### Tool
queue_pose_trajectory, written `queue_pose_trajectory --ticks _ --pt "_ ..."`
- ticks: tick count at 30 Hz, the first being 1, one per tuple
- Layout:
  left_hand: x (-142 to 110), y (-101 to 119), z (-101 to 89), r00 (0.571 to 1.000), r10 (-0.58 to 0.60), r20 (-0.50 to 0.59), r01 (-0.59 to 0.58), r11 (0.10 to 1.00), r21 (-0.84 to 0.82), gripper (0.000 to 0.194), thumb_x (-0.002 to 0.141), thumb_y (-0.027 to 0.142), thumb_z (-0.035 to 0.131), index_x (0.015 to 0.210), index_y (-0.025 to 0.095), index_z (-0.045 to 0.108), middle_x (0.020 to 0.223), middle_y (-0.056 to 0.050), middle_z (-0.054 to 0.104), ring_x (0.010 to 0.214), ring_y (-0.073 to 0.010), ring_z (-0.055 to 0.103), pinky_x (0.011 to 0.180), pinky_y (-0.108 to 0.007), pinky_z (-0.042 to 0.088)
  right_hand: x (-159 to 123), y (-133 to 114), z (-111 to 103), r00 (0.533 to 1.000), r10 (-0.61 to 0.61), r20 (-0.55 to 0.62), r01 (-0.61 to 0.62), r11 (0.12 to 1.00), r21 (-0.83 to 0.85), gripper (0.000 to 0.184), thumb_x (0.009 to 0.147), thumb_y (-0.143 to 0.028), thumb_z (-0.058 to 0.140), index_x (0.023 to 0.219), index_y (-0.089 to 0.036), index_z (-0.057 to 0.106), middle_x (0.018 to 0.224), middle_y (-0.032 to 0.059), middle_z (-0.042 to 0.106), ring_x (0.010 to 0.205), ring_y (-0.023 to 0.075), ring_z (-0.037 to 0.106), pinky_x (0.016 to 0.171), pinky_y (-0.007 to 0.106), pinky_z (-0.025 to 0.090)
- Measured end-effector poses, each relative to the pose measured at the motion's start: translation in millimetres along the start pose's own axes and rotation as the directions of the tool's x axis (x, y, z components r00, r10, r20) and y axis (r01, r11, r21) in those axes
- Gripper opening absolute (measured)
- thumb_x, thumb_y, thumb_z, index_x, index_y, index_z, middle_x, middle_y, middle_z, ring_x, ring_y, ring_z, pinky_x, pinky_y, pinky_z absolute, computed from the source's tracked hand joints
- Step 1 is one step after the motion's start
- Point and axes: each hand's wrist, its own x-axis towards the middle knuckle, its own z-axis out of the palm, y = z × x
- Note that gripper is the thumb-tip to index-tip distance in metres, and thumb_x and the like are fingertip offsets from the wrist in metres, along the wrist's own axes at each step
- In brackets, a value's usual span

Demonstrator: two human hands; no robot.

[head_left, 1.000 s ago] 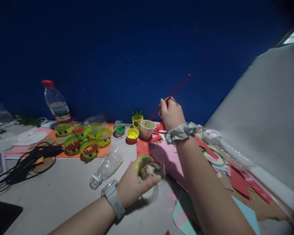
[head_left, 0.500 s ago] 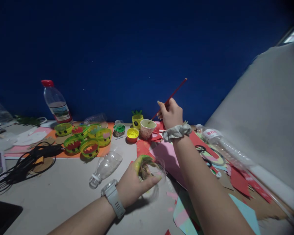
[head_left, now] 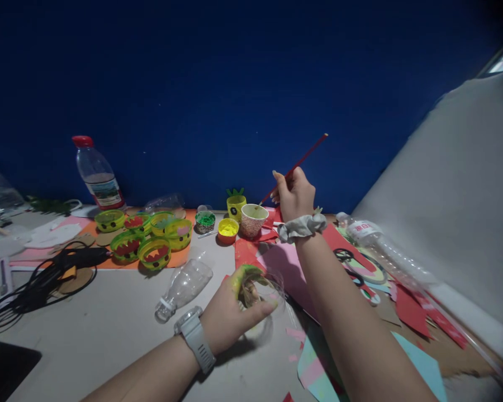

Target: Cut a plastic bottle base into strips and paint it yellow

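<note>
My right hand (head_left: 295, 192) is closed round a thin red paintbrush (head_left: 311, 152). The brush slants down, its tip inside the patterned paper cup (head_left: 254, 224). My left hand (head_left: 230, 312) grips a clear plastic bottle piece (head_left: 274, 290) low over the table, with green and yellow paint on its left side and on my fingers. Left of the cup stand a small tub of yellow paint (head_left: 227, 229) and a tub of green paint (head_left: 205, 221). Behind them is a yellow cup with green paper leaves (head_left: 236, 206). A cut clear bottle top (head_left: 184, 287) lies beside my left wrist.
Several yellow-green painted rings (head_left: 155, 254) sit on orange paper at left, near a red-capped bottle (head_left: 98, 176) and a coiled black cable (head_left: 46, 285). At right are scissors (head_left: 356, 273), paper scraps (head_left: 411, 310) and a lying plastic bottle (head_left: 385, 248). A blue wall (head_left: 235, 100) rises behind.
The brush's upper end has tipped slightly to the right, its tip staying in the cup. My left hand keeps its hold on the bottle piece. The view has shifted a little.
</note>
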Motion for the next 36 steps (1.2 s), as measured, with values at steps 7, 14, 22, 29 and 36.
queue_pose_trajectory --ticks 7,14,22,29,36 --pt "1 -1 -0.7 1.0 0.011 0.0 -0.011 1.0 0.014 0.06 0.075 0.053 0.068 0.121 0.018 0.051 0.1 -0.007 0.061 0.086 -0.0192 0.057 0.079 -0.034 0.044 0 4 1 0.997 -0.005 -0.072 0.001 0.999 -0.053 0.037 0.086 -0.053 0.05 0.071 -0.02 0.042 0.05 -0.0039 0.053 0.044 0.011 0.052 0.05 0.025 0.04" --pt "1 1 -1.0 1.0 0.016 -0.001 -0.016 1.0 0.018 0.06 0.074 0.052 0.068 0.121 0.017 0.052 0.097 -0.007 0.061 0.083 -0.019 0.056 0.078 -0.034 0.044 2 11 4 0.988 -0.01 -0.155 -0.004 0.996 -0.092 0.033 0.087 -0.049 0.049 0.071 -0.021 0.04 0.052 -0.0052 0.044 0.046 0.0118 0.047 0.052 0.027 0.038" --pt "0 1 -0.4 1.0 0.011 0.009 -0.011 1.0 0.001 0.059 0.075 0.052 0.067 0.119 0.016 0.053 0.097 -0.007 0.06 0.083 -0.0187 0.056 0.078 -0.034 0.044 3 7 2 0.994 0.061 -0.089 -0.063 0.998 -0.03 0.046 0.089 -0.06 0.039 0.07 -0.019 0.051 0.045 -0.0044 0.046 0.039 0.0097 0.047 0.047 0.024 0.039" --pt "0 0 -0.5 1.0 0.006 0.006 -0.007 1.0 0.007 0.058 0.075 0.052 0.068 0.119 0.017 0.053 0.101 -0.008 0.061 0.087 -0.0201 0.057 0.081 -0.035 0.044 3 1 2 0.993 0.087 -0.081 -0.088 0.996 -0.01 0.05 0.09 -0.06 0.036 0.068 -0.018 0.053 0.044 -0.0039 0.048 0.036 0.0081 0.046 0.046 0.022 0.04" --pt "1 3 -1.1 1.0 0.005 0.006 -0.005 1.0 0.003 0.061 0.074 0.052 0.068 0.12 0.016 0.052 0.097 -0.007 0.061 0.087 -0.0203 0.056 0.081 -0.035 0.044 2 5 2 0.996 0.063 -0.069 -0.066 0.997 -0.045 0.047 0.091 -0.058 0.034 0.071 -0.02 0.053 0.048 -0.0036 0.05 0.043 0.0099 0.051 0.053 0.025 0.043"
